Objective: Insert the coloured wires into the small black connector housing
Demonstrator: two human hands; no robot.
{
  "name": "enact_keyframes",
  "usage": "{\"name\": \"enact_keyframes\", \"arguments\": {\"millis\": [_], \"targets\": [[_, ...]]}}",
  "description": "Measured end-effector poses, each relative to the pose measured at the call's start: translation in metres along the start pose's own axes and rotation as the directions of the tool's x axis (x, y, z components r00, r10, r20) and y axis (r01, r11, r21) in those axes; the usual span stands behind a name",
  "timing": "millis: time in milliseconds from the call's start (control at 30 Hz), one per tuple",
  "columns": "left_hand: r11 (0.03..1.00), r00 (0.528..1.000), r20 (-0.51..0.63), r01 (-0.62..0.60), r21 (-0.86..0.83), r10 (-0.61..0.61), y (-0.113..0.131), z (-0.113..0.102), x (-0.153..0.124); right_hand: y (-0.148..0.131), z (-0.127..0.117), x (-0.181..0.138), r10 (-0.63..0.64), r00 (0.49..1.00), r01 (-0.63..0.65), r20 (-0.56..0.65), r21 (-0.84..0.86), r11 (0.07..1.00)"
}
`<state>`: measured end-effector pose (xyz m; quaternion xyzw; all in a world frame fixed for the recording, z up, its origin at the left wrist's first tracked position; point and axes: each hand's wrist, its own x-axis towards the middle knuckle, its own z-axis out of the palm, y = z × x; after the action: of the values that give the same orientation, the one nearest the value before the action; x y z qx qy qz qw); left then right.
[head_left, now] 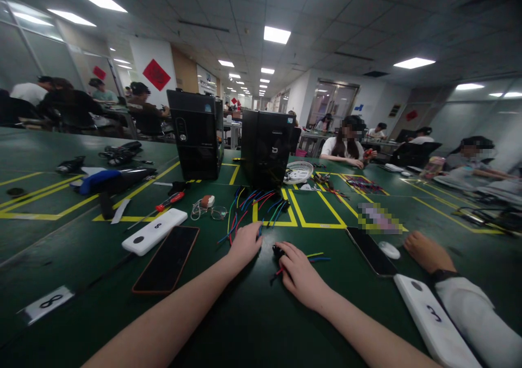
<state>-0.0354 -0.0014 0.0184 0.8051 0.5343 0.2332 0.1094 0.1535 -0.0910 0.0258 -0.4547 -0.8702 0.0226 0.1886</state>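
Sorting loose coloured wires (248, 207) fanned at twelve o'clock on the tabletop (98, 248), the left hand (244, 244) touches their ends, grip unclear, while the right hand (299, 275) pinches a small wired black part (278, 251), likely needing one strand singled out.

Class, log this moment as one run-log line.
left hand: on coloured wires | right hand: on small black part | surface: green table
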Motion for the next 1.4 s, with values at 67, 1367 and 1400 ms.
{"name": "enact_keyframes", "arguments": {"millis": [67,1367,1400], "targets": [[1.0,1.0,0.022,-0.006,0.019,0.005,0.007,-0.005,-0.003,0.02,-0.004,0.002,-0.008,1.0,0.009,-0.014,0.002,1.0],[0.957,0.956,0.138,-0.233,-0.172,0.257,-0.022,-0.012,0.003,-0.001,0.01,0.066,0.108,0.989,-0.11,-0.099,-0.009,0.994],[0.958,0.957,0.139,-0.231,-0.17,0.255,-0.022,-0.012,0.003,-0.002,0.013,0.067,0.106,0.987,-0.109,-0.119,-0.015,0.994]]}}
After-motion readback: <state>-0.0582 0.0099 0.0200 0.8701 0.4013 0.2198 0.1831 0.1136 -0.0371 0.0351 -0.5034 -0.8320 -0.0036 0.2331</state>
